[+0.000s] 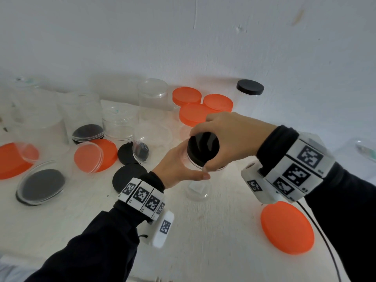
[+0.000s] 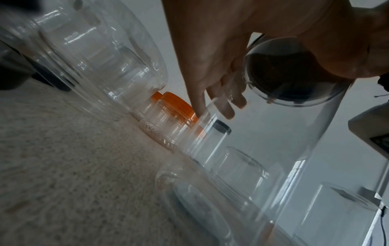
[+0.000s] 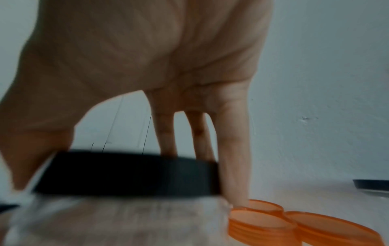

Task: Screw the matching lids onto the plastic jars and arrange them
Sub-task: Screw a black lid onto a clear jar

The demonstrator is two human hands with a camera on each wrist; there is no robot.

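At frame centre, our left hand grips the clear jar to steady it while our right hand pinches the black lid by its rim for twisting.

Lid on jar, between hands

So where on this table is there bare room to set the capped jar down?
Free: the near table between the left sleeve and the loose orange lid, and the near-left corner below the clear lid over a black disc. Crowded: the far left with open jars and the three orange-lidded jars behind the right hand.
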